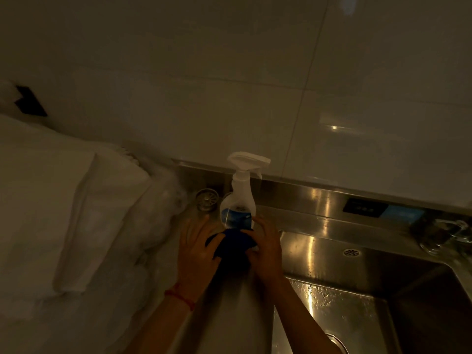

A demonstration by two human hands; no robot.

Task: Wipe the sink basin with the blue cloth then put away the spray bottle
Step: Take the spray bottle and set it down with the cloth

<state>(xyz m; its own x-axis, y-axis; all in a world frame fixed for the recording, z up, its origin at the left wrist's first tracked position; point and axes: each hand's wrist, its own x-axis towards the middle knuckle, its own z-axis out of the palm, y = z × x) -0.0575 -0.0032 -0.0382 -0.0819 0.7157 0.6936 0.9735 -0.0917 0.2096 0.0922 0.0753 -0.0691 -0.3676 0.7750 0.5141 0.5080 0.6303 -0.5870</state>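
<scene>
A white spray bottle [240,198] with a blue label stands upright on the steel counter, just left of the sink basin [344,307]. Right in front of it lies the dark blue cloth [231,244], bunched up between both hands. My left hand [198,249] grips the cloth's left side, fingers curled over it. My right hand [265,246] holds the cloth's right side, and its fingertips reach up beside the bottle's base. The basin is wet, with droplets on its near wall.
A large white plastic-wrapped bundle [63,213] fills the counter at left. A metal drain strainer [207,199] sits behind my left hand. At far right a faucet fitting [444,236] stands on the sink rim, near a dark panel [361,206]. White wall tiles rise behind.
</scene>
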